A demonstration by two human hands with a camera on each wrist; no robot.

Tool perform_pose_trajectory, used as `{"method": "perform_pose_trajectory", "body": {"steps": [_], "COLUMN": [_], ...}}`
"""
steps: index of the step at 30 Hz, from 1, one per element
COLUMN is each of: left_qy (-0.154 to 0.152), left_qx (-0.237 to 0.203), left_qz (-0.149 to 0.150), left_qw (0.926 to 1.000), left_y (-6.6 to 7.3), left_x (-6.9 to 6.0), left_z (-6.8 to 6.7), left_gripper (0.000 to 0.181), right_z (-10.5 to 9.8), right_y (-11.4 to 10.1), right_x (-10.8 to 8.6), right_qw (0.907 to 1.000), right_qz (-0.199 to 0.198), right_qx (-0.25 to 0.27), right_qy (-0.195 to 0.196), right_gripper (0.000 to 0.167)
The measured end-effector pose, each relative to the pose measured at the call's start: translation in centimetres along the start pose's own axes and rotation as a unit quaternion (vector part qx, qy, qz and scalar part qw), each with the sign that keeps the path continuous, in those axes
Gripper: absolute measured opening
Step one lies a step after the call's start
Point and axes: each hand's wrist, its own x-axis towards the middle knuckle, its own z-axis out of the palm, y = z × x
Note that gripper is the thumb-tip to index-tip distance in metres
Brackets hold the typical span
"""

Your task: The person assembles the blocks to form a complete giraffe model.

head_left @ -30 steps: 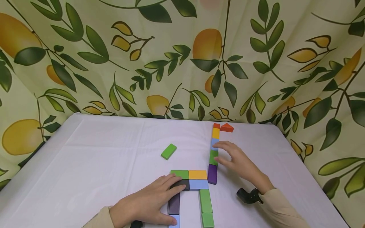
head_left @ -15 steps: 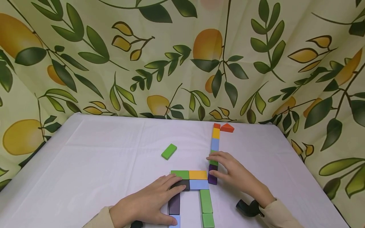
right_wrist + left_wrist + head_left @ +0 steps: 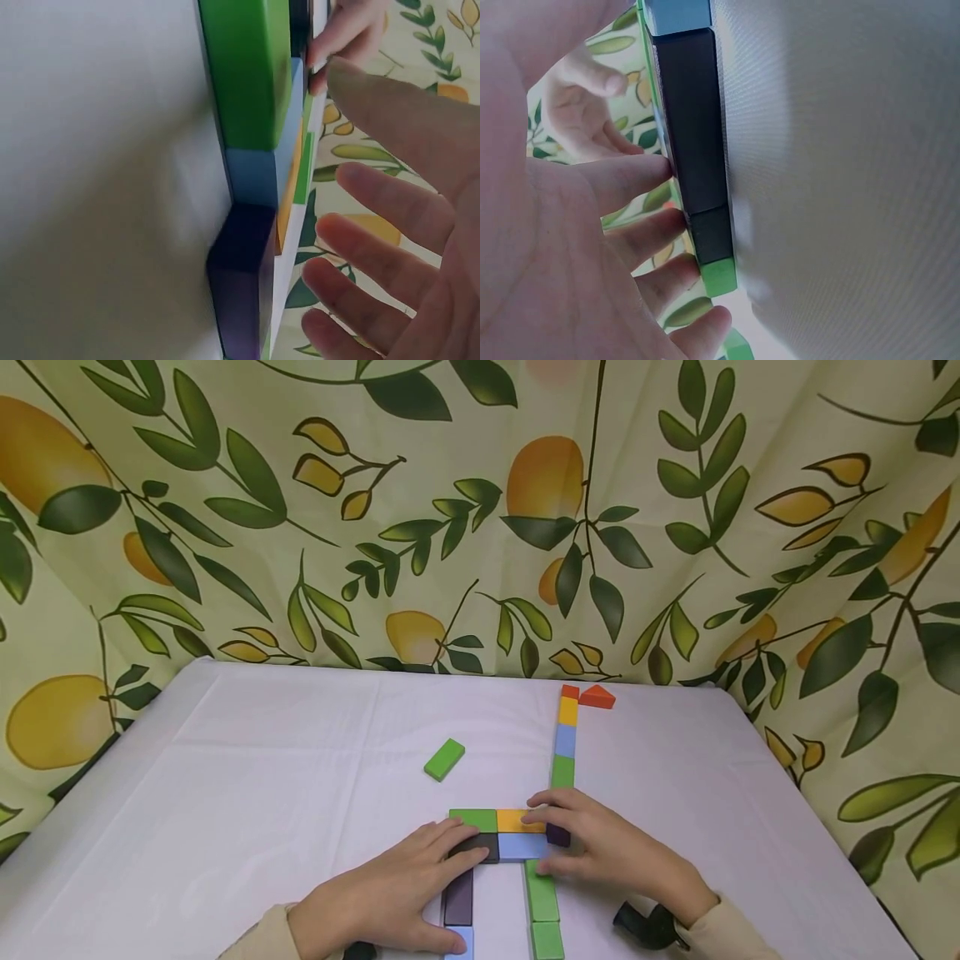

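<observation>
Rectangular toy blocks form a frame on the white cloth. My left hand [image 3: 393, 893] lies over its left side, fingertips touching the black block [image 3: 488, 848] and thumb on a light blue block [image 3: 468, 937]; a dark block [image 3: 459, 900] runs between them. My right hand [image 3: 611, 843] hovers, fingers spread, over the yellow block [image 3: 512, 820], the upright green block [image 3: 542, 900] and the purple block [image 3: 558, 836]. The right wrist view shows a gap between its fingers and the purple block [image 3: 244, 292]. A blue block [image 3: 521, 846] and a green block [image 3: 471, 817] complete the top rows.
Beyond the purple block, a row of green [image 3: 562, 770], blue [image 3: 566, 741], yellow [image 3: 567, 711] and red blocks runs toward the curtain [image 3: 450, 552]. Beside its far end lies a red triangular block [image 3: 597, 697]. One green block [image 3: 444, 759] lies loose on the tablecloth [image 3: 262, 777].
My right hand has moved from the far row's blue and green blocks toward me, over the purple block to the frame's top right corner. My left hand and the blocks stay put.
</observation>
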Motion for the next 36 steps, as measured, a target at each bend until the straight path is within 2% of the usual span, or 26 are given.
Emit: {"method": "perform_pose_trajectory", "body": {"steps": [8,13,19,24,28,32,36], "left_qy": [-0.003,0.022,0.06,0.102,0.137,0.154,0.173], "left_qx": [-0.011,-0.018,-0.036,-0.043,-0.043,-0.044,-0.041], "left_qz": [0.002,0.001,-0.051,-0.091,-0.115,-0.137,-0.144], "left_qw": [0.9999,0.9996,0.9963,0.9896,0.9829,0.9775,0.9736], "left_y": [0.0,-0.1,-0.6,-1.3,-1.9,-2.6,-3.4], "left_x": [0.0,0.1,0.6,1.0,1.2,1.3,1.5], "left_z": [-0.1,-0.4,-0.7,-0.8,-0.8,-1.0,-1.5], "left_gripper": [0.082,0.078,0.064,0.057,0.055,0.056,0.056], "right_z": [0.5,0.6,0.6,0.6,0.6,0.6,0.6], "right_y": [-0.2,-0.3,-0.3,-0.3,-0.3,-0.4,-0.4], "right_x": [-0.1,-0.1,0.0,0.1,0.2,0.2,0.3], "right_qw": [0.9998,0.9997,0.9997,0.9996,0.9995,0.9994,0.9994], "right_qz": [-0.017,-0.01,-0.004,0.002,0.009,0.01,0.01], "right_qx": [-0.004,-0.01,-0.01,-0.013,-0.014,-0.01,-0.009], "right_qy": [-0.013,-0.02,-0.024,-0.025,-0.027,-0.031,-0.032], "right_gripper": [0.045,0.045,0.045,0.044,0.044,0.043,0.043]}}
